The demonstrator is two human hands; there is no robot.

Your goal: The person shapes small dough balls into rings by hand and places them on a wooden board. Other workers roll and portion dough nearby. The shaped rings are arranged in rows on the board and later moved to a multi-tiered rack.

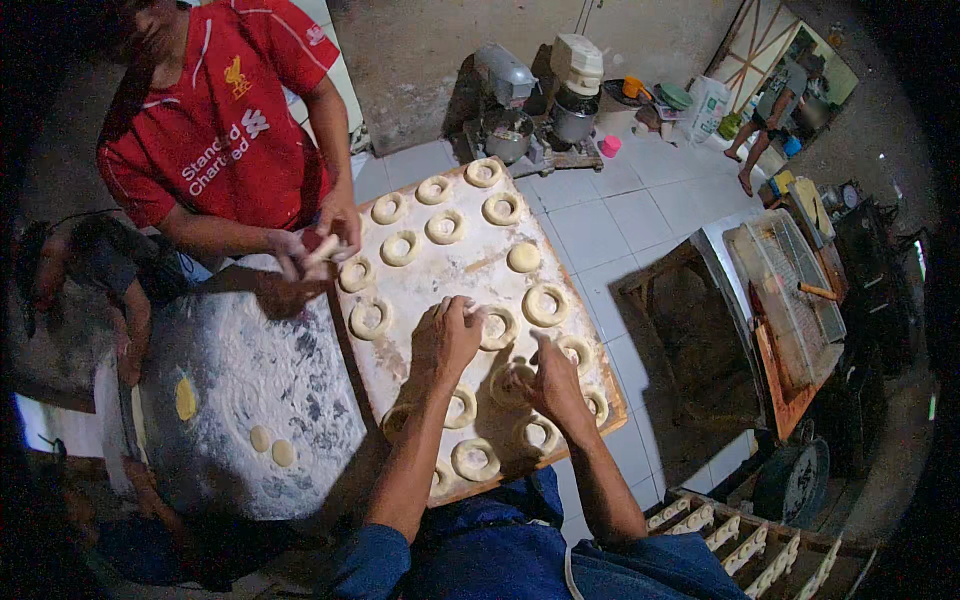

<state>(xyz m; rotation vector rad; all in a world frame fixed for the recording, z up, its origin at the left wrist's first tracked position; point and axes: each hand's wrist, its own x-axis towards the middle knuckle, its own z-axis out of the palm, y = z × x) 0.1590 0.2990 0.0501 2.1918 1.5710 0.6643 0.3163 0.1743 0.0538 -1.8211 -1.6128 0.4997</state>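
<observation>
On a floured board [470, 270] sit several dough rings [545, 305] and one unpierced dough round [523, 257]. My left hand [455, 335] has curled fingers closed at the left edge of a dough ring [497, 328] near the board's middle. My right hand [550, 380] is just below and right of that ring, index finger raised and fingers apart, above the shadowed rings on the board's lower right.
A co-worker in red [220, 140] handles dough at upper left. A floured table [230, 380], another person [80, 270], mixers [507, 85], a metal table with trays [790, 300], dough racks [770, 555] and a distant person [775, 100] surround the board.
</observation>
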